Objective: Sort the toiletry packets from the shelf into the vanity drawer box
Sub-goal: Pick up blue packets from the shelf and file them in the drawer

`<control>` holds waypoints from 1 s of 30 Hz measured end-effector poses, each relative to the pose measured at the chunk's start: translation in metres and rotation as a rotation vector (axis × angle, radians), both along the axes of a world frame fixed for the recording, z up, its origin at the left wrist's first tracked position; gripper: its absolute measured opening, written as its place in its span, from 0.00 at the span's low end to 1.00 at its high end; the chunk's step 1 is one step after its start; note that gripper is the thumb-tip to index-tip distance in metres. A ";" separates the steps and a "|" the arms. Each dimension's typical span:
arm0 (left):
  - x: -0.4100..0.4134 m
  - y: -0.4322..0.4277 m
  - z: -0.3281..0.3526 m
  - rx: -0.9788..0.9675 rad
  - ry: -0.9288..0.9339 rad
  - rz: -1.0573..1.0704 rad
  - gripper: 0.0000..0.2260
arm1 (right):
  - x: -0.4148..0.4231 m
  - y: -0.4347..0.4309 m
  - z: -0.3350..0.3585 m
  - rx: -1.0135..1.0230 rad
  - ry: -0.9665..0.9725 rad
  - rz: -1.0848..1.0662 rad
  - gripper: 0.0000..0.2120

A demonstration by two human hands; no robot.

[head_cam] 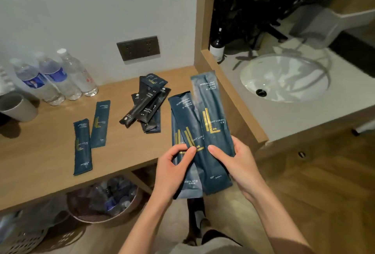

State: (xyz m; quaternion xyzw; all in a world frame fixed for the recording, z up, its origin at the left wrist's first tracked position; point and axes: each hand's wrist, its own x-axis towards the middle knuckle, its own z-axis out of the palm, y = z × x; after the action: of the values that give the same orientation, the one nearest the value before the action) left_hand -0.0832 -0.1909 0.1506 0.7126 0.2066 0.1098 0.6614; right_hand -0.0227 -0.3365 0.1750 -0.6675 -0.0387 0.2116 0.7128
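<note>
Head view: left hand (172, 170) and right hand (235, 162) each pinch dental-kit packets (215, 120) past the shelf (50, 164) edge, over floor (324, 184).

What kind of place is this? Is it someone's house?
Probably a hotel room. The sealed dental kit packets and toothbrush packets look like guest supplies, water bottles stand together on the wooden shelf, and a white sink sits alongside.

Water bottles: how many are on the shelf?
3, side by side at the back left of the wooden shelf: left blue-label bottle, middle blue-label bottle, right white-capped bottle. Another may be cut off at the left edge.
</note>
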 end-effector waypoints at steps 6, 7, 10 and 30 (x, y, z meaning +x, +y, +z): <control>-0.003 -0.054 0.016 0.053 -0.070 -0.207 0.04 | -0.035 -0.067 0.012 0.006 -0.013 -0.212 0.12; 0.000 -0.065 0.019 0.061 -0.083 -0.247 0.04 | -0.037 -0.079 0.014 0.004 -0.014 -0.248 0.12; 0.014 -0.102 0.024 0.074 -0.110 -0.364 0.04 | -0.041 -0.119 0.016 -0.001 -0.016 -0.351 0.11; 0.166 -0.468 0.033 0.061 -0.128 -0.683 0.09 | 0.060 -0.489 0.032 -0.147 -0.075 -0.611 0.11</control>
State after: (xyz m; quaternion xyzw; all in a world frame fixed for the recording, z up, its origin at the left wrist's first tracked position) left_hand 0.0828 -0.6593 0.1831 0.7517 -0.0888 -0.0673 0.6501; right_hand 0.0376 -0.8257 0.2071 -0.7054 0.1527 -0.0348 0.6913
